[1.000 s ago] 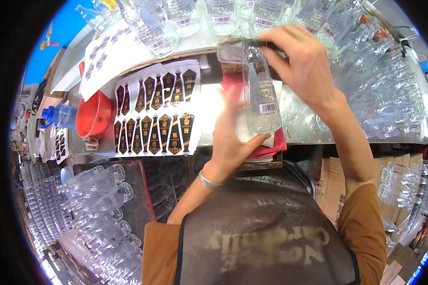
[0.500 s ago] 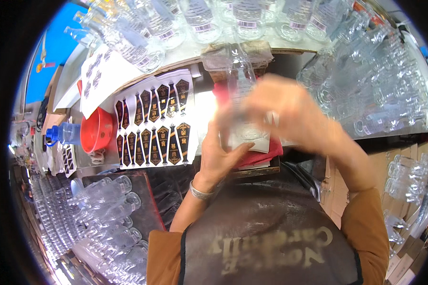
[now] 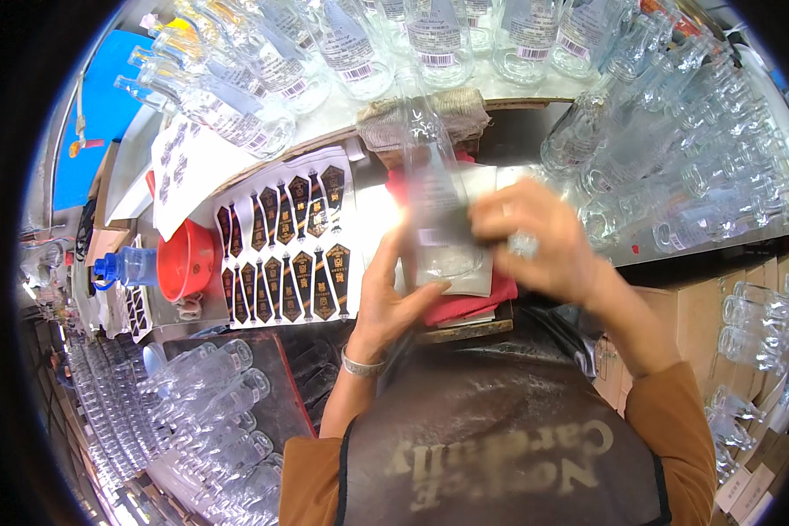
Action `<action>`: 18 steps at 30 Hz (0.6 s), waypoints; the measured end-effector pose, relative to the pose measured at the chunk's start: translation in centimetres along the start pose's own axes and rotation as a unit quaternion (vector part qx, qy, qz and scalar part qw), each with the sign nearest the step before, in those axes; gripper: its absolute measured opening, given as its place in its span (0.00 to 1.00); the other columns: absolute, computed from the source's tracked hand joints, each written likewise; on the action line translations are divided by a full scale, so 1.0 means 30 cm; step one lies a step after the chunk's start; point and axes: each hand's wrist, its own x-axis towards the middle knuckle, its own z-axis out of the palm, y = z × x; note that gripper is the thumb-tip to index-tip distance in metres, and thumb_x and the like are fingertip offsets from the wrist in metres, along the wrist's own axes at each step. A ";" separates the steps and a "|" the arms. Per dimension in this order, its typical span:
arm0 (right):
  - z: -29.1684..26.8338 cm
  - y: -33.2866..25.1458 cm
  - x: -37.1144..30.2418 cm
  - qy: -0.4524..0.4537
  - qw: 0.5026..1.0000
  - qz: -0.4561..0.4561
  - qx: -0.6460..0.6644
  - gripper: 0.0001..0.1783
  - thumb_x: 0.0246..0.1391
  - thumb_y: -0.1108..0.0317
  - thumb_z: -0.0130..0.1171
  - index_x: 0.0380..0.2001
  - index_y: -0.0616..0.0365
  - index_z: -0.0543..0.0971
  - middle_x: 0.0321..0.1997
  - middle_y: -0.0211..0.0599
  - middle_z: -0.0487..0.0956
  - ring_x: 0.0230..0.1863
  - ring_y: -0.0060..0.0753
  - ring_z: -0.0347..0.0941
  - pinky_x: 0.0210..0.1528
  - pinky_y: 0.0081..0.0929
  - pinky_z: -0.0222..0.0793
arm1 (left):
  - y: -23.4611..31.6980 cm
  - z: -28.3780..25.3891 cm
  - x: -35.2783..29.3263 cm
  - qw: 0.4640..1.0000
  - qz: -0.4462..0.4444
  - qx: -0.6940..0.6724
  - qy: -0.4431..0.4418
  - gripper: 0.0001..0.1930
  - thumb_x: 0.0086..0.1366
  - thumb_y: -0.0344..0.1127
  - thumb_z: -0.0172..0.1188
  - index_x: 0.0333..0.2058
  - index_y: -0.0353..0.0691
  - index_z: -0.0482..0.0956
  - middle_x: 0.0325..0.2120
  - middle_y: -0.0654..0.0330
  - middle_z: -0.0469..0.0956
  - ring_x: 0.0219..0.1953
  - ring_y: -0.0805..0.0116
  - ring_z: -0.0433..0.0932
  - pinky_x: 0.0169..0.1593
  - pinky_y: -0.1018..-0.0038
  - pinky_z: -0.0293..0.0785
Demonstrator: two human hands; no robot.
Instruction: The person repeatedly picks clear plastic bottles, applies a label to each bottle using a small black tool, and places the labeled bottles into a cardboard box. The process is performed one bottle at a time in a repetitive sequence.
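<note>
A clear glass bottle (image 3: 431, 180) lies on its side before me, its neck pointing away and its base toward me. Near the base, my left hand (image 3: 390, 289) grips its left side, with the thumb reaching across below. My right hand (image 3: 535, 232), blurred by motion, is at the bottle's right side with curled fingers. A dark, smeared shape shows at its fingertips over the bottle; its kind cannot be made out. Beneath the bottle are white paper (image 3: 480, 182) and a red cloth (image 3: 502, 287). A folded greyish cloth (image 3: 465, 114) lies under the neck.
Left of the bottle lies a sheet of dark tie-shaped labels (image 3: 285, 237), beside a red bowl (image 3: 187, 260) and a blue-capped bottle (image 3: 131, 266). Labelled glass bottles (image 3: 351, 53) stand along the far side. More bottles crowd the right (image 3: 675, 167) and lower left (image 3: 210, 394).
My right hand has moved right and slightly down, uncovering more of the bottle. My left hand keeps its hold near the base. The whole view has shifted slightly.
</note>
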 end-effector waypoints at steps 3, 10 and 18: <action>-0.028 -0.079 0.003 -0.087 0.995 -0.014 -0.034 0.15 0.45 0.72 0.68 0.39 0.58 0.79 0.37 0.42 0.80 0.38 0.46 0.78 0.42 0.39 0.76 | 0.019 0.012 0.001 0.999 0.009 0.030 0.018 0.50 0.52 0.26 0.72 0.71 0.30 0.52 0.68 0.48 0.62 0.68 0.58 0.64 0.70 0.63 0.58; -0.070 -0.004 0.256 0.025 0.981 -0.053 -0.183 0.20 0.52 0.70 0.67 0.49 0.56 0.80 0.35 0.42 0.82 0.36 0.43 0.79 0.40 0.34 0.75 | 0.089 0.004 0.010 0.999 0.030 0.017 0.028 0.48 0.53 0.23 0.68 0.71 0.33 0.52 0.70 0.47 0.57 0.70 0.55 0.60 0.70 0.59 0.60; -0.050 0.101 0.280 0.167 0.967 0.173 0.088 0.12 0.62 0.74 0.50 0.42 0.60 0.82 0.33 0.30 0.81 0.35 0.23 0.76 0.40 0.23 0.71 | 0.052 -0.024 0.253 0.966 -0.124 -0.217 0.064 0.29 0.78 0.50 0.42 0.64 0.30 0.63 0.59 0.48 0.72 0.62 0.60 0.70 0.66 0.66 0.64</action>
